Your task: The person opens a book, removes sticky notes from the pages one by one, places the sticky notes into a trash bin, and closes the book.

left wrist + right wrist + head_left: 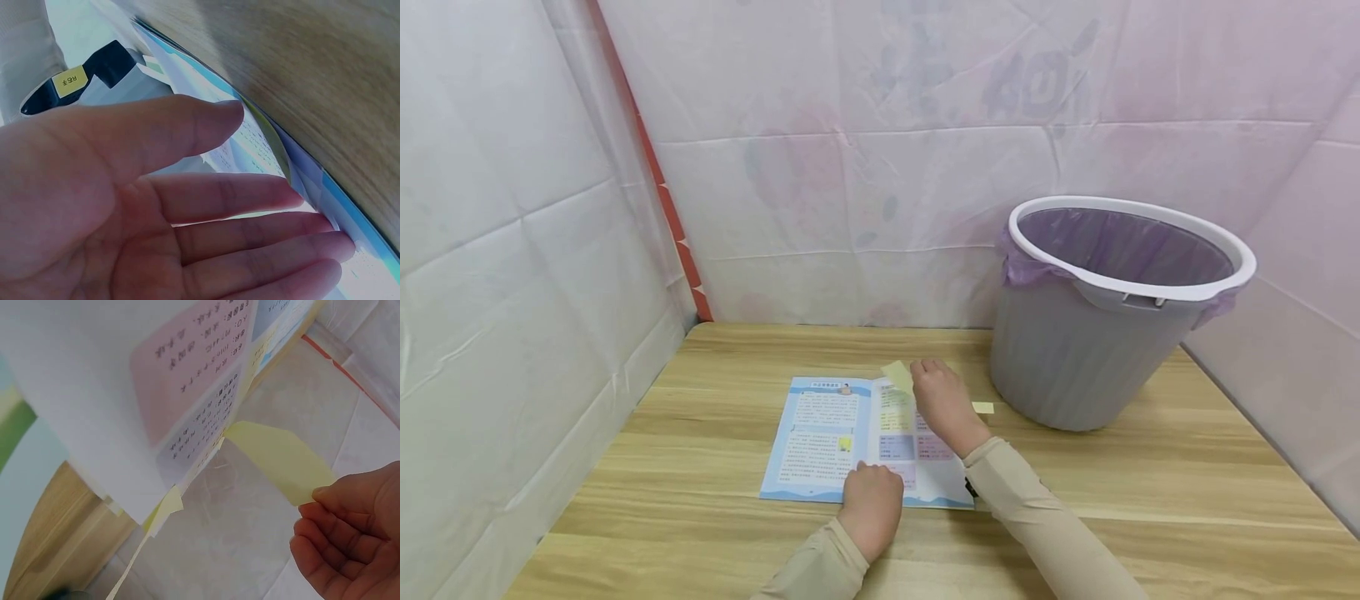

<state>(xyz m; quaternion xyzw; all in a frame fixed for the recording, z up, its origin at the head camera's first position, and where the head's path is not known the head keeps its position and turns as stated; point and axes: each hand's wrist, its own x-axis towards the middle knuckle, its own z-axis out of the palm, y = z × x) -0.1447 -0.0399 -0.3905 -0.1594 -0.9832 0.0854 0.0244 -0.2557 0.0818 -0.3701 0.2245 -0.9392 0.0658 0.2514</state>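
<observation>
An open booklet [820, 475] with blue-edged printed pages lies on the table. My right hand [947, 404] is over the upper part of its right page and pinches a pale yellow sticky note [284, 459] by one end between thumb and fingertip; the note's other end meets the page's edge. Another yellow sticky note [982, 407] juts out past the booklet's right side. At the bottom edge, near the fold, rests my left hand [872, 504]. In the left wrist view its fingers [250, 256] are extended, with their tips against the pages and the thumb apart.
A grey waste bin [1067, 358] with a white rim and purple liner stands at the right rear of the wooden table [700, 467]. Pale sheeting [760, 217] hangs behind and along both sides, with a red strip at the left rear corner.
</observation>
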